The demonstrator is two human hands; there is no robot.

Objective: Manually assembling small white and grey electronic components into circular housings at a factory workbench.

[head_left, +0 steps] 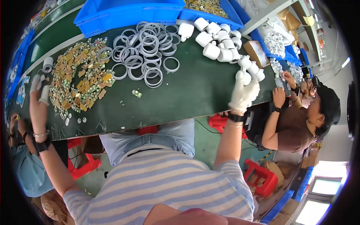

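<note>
My right hand [243,95], in a white glove, reaches to the right side of the green table. Its fingers close round a white rounded plastic housing [245,78] at the near end of a group of similar white housings [212,51]. At the far left, my left hand [38,93] has white coverings on its fingers, which are stretched out and apart with nothing visible between them. Just beyond its fingertips stands a white cylinder with a grey end [47,64]. To the right of that hand spreads a heap of small green and tan circuit boards [80,80].
Grey rings [150,45] lie piled mid-table, with one loose board [137,93] nearer me. Blue bins [131,15] line the back. A cardboard box [256,53] stands right of the housings. A co-worker [300,127] sits at the right, another person [32,165] at the left.
</note>
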